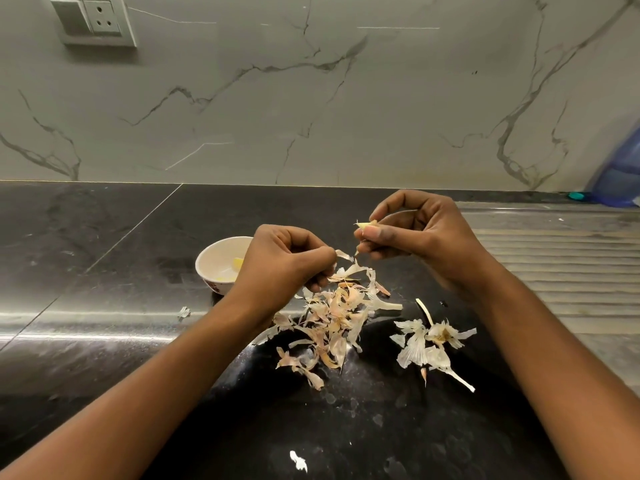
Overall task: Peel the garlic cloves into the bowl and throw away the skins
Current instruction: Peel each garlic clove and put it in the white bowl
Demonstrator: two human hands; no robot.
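Peeling garlic over a skin pile.
Right hand (412, 237) pinching a clove (367, 224); left hand (287, 261), just beside and lower, pinching its skin (344, 255).

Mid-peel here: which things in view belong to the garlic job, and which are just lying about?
Job: garlic clove pinched in right hand; skin strip pulled by left hand; white bowl with a peeled clove; skin pile on the counter; husk scraps beside it.
Lying about: wall socket; ribbed drainboard; blue thing at the right edge.
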